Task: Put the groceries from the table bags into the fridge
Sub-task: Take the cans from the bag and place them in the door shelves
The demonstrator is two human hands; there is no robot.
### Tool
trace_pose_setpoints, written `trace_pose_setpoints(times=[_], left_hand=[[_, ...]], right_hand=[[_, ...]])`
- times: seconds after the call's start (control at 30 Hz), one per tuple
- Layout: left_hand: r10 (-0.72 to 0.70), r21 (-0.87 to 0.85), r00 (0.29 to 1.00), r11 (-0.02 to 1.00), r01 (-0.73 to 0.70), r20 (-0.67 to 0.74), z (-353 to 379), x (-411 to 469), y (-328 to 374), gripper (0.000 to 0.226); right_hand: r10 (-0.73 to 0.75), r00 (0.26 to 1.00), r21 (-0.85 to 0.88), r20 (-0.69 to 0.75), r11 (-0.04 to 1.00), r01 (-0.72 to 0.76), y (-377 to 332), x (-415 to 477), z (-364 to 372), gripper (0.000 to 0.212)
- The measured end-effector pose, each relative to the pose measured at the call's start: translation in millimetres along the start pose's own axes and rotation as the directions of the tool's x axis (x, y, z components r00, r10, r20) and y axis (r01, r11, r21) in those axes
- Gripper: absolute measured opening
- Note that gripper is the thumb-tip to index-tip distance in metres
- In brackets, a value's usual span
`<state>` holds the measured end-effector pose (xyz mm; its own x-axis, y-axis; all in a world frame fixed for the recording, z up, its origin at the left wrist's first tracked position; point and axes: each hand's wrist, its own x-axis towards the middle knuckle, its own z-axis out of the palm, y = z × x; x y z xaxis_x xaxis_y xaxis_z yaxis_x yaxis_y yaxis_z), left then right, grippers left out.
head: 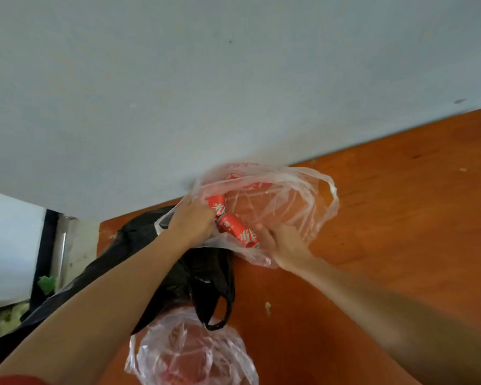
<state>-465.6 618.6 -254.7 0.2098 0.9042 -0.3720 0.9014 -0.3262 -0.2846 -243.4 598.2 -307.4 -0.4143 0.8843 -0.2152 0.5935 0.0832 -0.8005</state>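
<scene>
A clear plastic bag with red print [289, 195] lies open on the orange wooden table [400, 204], against the wall. Two red soda cans lie inside it: one far can [216, 203] and one nearer can [238, 230]. My left hand [190, 220] reaches into the bag's mouth and is closed around the far can. My right hand [285, 245] grips the bag's near edge, right beside the nearer can. A black plastic bag [178, 276] lies under my left forearm. Another clear bag [189, 354] with something reddish inside sits near the table's front.
A pale wall [233, 79] rises directly behind the table. At the left, past the table's edge, stand a white appliance [9, 245] and a dark gap with a metal pipe [63, 245]. Small crumbs [267, 307] dot the tabletop.
</scene>
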Motion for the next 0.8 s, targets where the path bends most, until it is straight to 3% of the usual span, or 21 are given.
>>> trace_pose_setpoints(times=[0.07, 0.17, 0.2, 0.33, 0.5, 0.63, 0.7, 0.8], left_hand=[[-0.049, -0.162, 0.998, 0.986, 0.041, -0.044, 10.0, -8.8, -6.3, 0.024], [-0.108, -0.312, 0.994, 0.945, 0.094, -0.029, 22.6, -11.8, -11.3, 0.04], [-0.128, -0.354, 0.992, 0.928, 0.111, -0.023, 23.9, -11.0, -11.4, 0.042], [-0.207, -0.433, 0.973, 0.89, 0.144, -0.102, 22.0, -2.0, -12.6, 0.043], [-0.231, -0.452, 0.952, 0.884, 0.12, -0.199, 23.1, 18.1, -14.3, 0.046], [-0.23, -0.468, 0.966, 0.871, 0.15, -0.118, 37.5, 32.4, -11.0, 0.047], [-0.315, -0.542, 0.945, 0.812, 0.218, -0.091, 38.5, 37.9, -5.4, 0.04], [-0.427, -0.532, 0.904, 0.767, 0.36, -0.002, 38.7, 48.1, 0.3, 0.054]], right_hand=[[0.042, 0.998, -0.194, -0.037, 0.98, -0.048, -6.3, 25.5, 15.7, 0.038], [0.13, 0.988, -0.378, 0.081, 0.921, -0.091, -13.5, 40.0, 47.0, 0.082], [0.165, 0.982, -0.422, 0.095, 0.9, -0.111, -15.5, 38.8, 55.3, 0.086], [0.163, 0.986, -0.484, 0.035, 0.866, -0.127, -11.8, 33.0, 63.7, 0.076], [-0.055, 0.998, -0.426, -0.028, 0.904, 0.038, -17.5, 16.5, 15.0, 0.078], [-0.165, 0.967, -0.39, -0.192, 0.917, 0.079, -32.3, 27.4, -21.4, 0.078], [-0.163, 0.958, -0.44, -0.236, 0.897, 0.044, -36.2, 46.6, -31.1, 0.076], [-0.104, 0.964, -0.558, -0.243, 0.829, -0.051, -26.0, 74.8, -33.4, 0.073]])
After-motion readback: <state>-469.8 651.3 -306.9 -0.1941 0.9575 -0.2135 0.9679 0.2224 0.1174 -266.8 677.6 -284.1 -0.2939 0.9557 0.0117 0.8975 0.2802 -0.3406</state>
